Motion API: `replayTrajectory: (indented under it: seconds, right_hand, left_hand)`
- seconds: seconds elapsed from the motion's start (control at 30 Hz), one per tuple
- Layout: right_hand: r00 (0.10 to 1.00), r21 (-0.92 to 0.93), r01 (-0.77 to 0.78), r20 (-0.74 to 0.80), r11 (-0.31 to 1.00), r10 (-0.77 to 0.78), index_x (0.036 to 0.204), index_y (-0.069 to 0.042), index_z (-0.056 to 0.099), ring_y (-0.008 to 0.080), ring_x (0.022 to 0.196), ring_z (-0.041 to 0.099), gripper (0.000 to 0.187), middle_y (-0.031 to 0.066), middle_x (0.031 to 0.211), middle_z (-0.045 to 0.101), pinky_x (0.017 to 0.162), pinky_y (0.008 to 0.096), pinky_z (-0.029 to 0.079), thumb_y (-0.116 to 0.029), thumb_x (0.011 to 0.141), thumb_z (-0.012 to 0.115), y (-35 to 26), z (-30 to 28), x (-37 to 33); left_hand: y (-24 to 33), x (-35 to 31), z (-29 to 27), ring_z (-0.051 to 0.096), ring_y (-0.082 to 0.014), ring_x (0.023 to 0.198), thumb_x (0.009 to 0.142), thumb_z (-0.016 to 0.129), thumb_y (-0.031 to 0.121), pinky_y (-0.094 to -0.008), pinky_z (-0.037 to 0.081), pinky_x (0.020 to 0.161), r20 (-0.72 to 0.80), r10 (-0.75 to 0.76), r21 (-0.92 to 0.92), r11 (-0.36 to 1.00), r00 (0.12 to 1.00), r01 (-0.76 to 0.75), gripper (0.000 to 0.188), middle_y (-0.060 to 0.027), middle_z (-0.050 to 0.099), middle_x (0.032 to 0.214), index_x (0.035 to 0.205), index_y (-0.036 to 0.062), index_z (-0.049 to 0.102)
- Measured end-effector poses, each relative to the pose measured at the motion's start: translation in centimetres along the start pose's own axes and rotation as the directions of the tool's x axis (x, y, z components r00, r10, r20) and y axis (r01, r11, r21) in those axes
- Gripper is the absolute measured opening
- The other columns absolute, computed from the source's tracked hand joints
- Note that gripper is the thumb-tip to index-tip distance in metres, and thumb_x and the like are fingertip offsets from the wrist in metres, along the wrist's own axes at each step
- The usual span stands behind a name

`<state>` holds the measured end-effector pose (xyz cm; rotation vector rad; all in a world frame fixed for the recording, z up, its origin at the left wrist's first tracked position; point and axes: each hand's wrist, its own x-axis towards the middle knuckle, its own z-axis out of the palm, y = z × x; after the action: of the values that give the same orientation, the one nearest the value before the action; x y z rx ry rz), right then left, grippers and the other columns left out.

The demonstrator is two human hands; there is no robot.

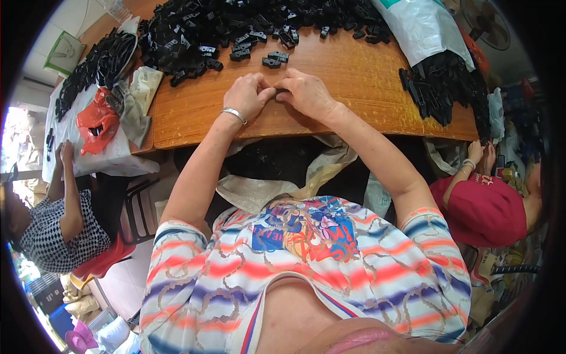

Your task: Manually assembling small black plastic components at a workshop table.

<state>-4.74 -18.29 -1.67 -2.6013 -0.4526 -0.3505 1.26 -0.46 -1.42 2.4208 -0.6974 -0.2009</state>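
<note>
I could pass a hand over the bare tabletop (359, 76) to the right of the right hand (309, 94), until the black strips (439, 88) at the upper right block the way, with the white sack (427, 29) behind them. Left of the left hand (244, 97) I have another open stretch of wood, bounded above by the heap of black parts (197, 32) from the upper left to the top centre. Straight ahead, a few loose pieces (275, 59) crowd my route. Between the hands I see hardly any gap. At the far left, the cloth bundle (134, 121) and red bag (99, 118) obstruct me.
</note>
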Motion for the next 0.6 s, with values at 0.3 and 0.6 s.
replayTrajectory:
  seconds: [0.3, 0.6]
  right_hand:
    - [0.971, 0.223, 0.059, 0.212, 0.973, -0.108, 0.087, -0.007, 0.069, 0.0338, 0.081, 0.065, 0.026, 0.0120, 0.087, 0.063, 0.071, 0.0427, 0.053, -0.028, 0.074, 0.077, -5.1, -0.9, -7.1]
    - [0.965, 0.044, -0.119, -0.230, 0.992, 0.126, 0.093, -0.008, 0.068, 0.0348, 0.084, 0.065, 0.012, 0.0132, 0.092, 0.063, 0.070, 0.0444, 0.054, -0.015, 0.083, 0.065, 0.7, 0.3, 1.8]
  left_hand:
    - [-2.0, 2.7, -0.4, 0.066, -0.0254, 0.082, 0.084, 0.069, 0.014, -0.0372, 0.053, 0.074, -0.132, 0.149, -0.121, 0.979, 0.980, -0.165, 0.019, -0.0102, 0.066, 0.092, 0.101, 0.0071, 0.066]
    - [-1.6, 7.5, 0.8, 0.062, -0.0322, 0.095, 0.086, 0.064, 0.012, -0.0407, 0.052, 0.081, -0.211, 0.288, 0.198, 0.948, 0.934, -0.247, 0.016, -0.0116, 0.060, 0.104, 0.101, 0.0104, 0.066]
